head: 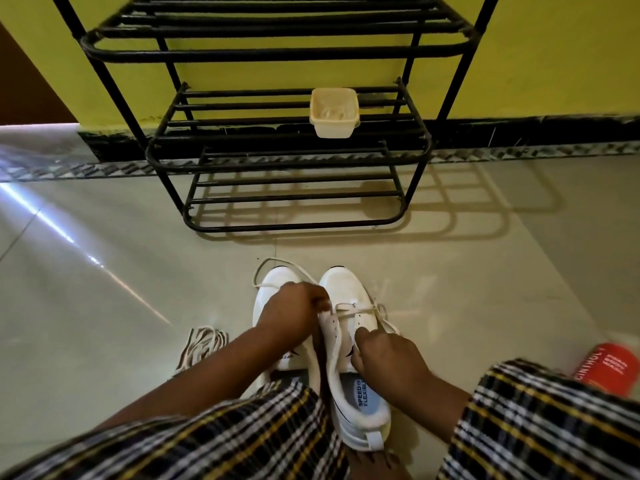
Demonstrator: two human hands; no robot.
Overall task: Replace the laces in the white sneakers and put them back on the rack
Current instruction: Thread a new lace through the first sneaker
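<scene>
Head view: 2 white sneakers sit side by side on the tiled floor at lower centre, toes toward the black rack (291,147). The right sneaker (349,341) has a white lace (360,308) crossing only its lowest eyelets, so the lacing looks barely begun on this shoe. The left sneaker (273,306) lies mostly under the left hand (294,317), whose fingers are curled and pinch one run of the lace near the eyelet row; a loose loop trails past that shoe's toe. The right hand (384,351) is curled too, gripping the other end beside the tongue. The next move likely calls for feeding a tip through the next free eyelet and pulling both runs even.

A striped bundle of laces (201,344) lies on the floor just left of the shoes, perhaps the old pair. On the rack's middle shelf stands 1 cream plastic tub (334,114); its contents cannot be made out. A red can (604,370) lies at the right edge.
</scene>
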